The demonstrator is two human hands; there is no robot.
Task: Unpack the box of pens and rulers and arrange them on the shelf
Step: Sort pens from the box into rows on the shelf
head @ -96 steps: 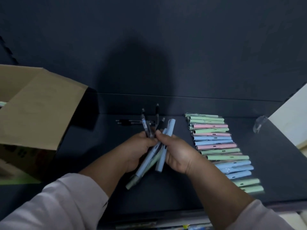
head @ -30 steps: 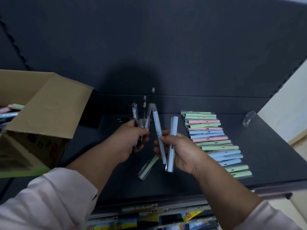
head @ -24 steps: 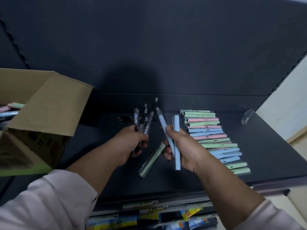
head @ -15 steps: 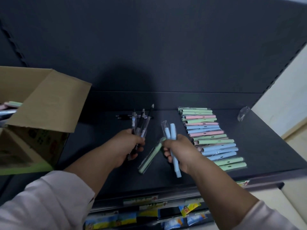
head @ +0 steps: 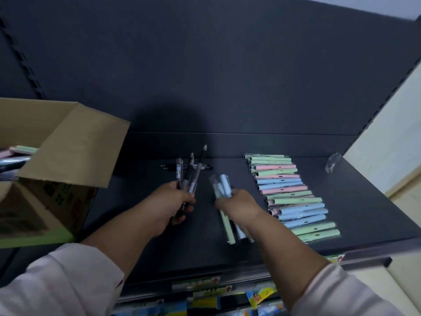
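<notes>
A: Which hand is nearer the row [head: 291, 197]?
B: The right hand [head: 239, 206], gripping pastel pens [head: 222, 188] that point away. The row lies just to its right on the shelf [head: 364, 213], its pens running crosswise.
A: And the left hand [head: 173, 201]?
B: Curled round dark pens [head: 189, 176], nearer the box [head: 75, 142]. The green pen [head: 229, 229], loose between the hands before, is now in the right grip.

On the shelf [head: 364, 213], the box [head: 68, 147] stands at the left, the pen row [head: 293, 197] lies at the right, and between them the left hand [head: 170, 201] holds the left bundle [head: 189, 176] and the right hand [head: 239, 204] holds the right bundle [head: 222, 185], with loose pens [head: 168, 166] behind.
</notes>
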